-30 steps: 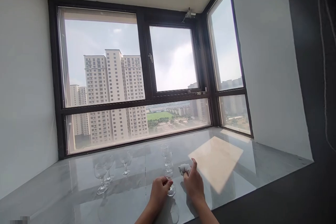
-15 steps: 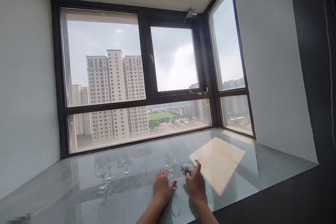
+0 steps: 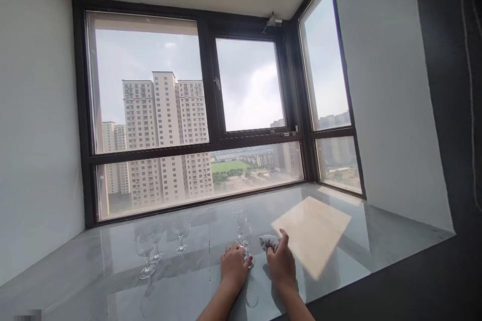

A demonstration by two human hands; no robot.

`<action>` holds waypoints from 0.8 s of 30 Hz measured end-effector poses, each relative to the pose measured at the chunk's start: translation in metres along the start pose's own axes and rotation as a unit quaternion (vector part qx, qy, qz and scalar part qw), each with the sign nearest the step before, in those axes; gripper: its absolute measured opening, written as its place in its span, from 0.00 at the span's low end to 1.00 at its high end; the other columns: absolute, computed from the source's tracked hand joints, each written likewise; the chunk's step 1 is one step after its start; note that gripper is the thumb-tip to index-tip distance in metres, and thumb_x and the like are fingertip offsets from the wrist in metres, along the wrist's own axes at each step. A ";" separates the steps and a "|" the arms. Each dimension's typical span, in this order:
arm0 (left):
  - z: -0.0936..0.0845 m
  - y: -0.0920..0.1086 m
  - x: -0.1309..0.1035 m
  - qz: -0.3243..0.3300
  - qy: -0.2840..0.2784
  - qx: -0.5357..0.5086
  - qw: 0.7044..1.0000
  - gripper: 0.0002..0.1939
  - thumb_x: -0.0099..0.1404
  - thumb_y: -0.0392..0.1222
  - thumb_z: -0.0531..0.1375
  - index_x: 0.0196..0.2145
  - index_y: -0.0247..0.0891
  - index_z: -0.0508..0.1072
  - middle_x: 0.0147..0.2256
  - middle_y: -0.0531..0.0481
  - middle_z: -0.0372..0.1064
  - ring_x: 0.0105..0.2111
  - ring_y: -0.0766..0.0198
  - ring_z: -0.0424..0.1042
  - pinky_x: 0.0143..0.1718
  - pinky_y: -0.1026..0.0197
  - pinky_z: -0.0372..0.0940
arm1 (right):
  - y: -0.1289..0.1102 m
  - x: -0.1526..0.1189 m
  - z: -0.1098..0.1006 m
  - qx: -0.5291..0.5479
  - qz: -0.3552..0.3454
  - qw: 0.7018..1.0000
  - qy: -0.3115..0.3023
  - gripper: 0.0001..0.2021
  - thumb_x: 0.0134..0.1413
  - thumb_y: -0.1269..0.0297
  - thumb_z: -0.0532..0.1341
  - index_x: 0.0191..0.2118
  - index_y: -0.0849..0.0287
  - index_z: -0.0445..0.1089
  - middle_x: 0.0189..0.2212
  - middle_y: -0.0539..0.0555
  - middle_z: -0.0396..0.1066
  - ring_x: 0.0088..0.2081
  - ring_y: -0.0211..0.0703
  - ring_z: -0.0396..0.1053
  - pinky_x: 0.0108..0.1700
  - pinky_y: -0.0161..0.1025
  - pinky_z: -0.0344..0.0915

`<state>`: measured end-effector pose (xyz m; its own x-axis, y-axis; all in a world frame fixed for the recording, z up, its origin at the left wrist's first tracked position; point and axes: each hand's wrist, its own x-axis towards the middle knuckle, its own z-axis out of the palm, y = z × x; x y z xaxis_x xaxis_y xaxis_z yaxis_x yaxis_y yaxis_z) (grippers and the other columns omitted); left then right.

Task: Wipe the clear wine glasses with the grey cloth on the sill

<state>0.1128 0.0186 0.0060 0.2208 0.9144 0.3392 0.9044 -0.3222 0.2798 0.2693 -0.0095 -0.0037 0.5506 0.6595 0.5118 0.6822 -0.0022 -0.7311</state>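
Note:
Near the front of the grey sill, my left hand is closed around the lower part of a clear stemmed glass, whose bowl shows above the fingers. A second clear glass stands just behind it. To the right, my right hand grips a bunched grey cloth, with one finger pointing up; the cloth is apart from the glass. Three more stemmed glasses stand upright on the left: one in front, one close behind it and one farther right.
The glossy sill reflects the glasses and carries a bright sunlit patch right of my hands. Dark-framed windows rise behind it, with a white wall at the right. A blurred dark object is at the bottom left.
The held glass and my left hand have shifted very slightly upward in view. My right hand and the cloth look almost unchanged.

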 end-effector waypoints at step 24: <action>-0.111 -0.217 -0.048 -0.338 0.383 -0.022 0.859 0.31 0.61 0.51 0.58 0.58 0.37 0.55 0.56 0.34 0.62 0.55 0.42 0.65 0.49 0.47 0.61 | -0.002 0.003 -0.009 -0.018 0.043 0.997 -0.067 0.28 0.59 0.60 0.47 0.64 0.61 0.46 0.50 0.64 0.74 0.43 0.56 0.76 0.39 0.43 0.65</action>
<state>-0.1347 0.0176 0.0283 -0.6700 0.4719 0.5731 0.7130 0.1941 0.6737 0.2733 -0.0143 0.0034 0.5407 0.7501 0.3809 0.6533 -0.0891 -0.7518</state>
